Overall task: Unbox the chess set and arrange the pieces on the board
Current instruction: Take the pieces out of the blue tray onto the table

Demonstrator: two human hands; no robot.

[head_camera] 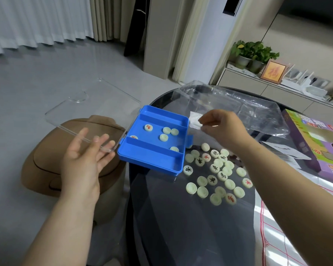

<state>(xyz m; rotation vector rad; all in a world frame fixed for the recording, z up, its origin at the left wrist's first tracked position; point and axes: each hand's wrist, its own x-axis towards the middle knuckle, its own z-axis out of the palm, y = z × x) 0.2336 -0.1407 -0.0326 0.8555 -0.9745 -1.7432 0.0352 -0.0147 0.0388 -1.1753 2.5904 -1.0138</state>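
A blue compartmented box (152, 156) lies open, hanging over the left edge of the dark round table (171, 227). Several pale round chess pieces (164, 137) remain in its middle compartment. Its clear lid (81, 110) is swung out to the left over the floor. My left hand (85, 158) has straight fingers touching the lid's near corner from below. My right hand (219, 127) hovers just past the box's right edge with fingers loosely curled, nothing plainly held. Several more pieces (217, 173) lie scattered on the table. A white sheet with red lines (273, 227) lies at the lower right.
A brown bin (46, 166) stands on the floor under the lid. A crumpled clear plastic wrap (238, 112) and a small white paper (193, 120) lie behind the box. The purple game carton (315, 150) and a leaflet (284, 150) sit at the table's right.
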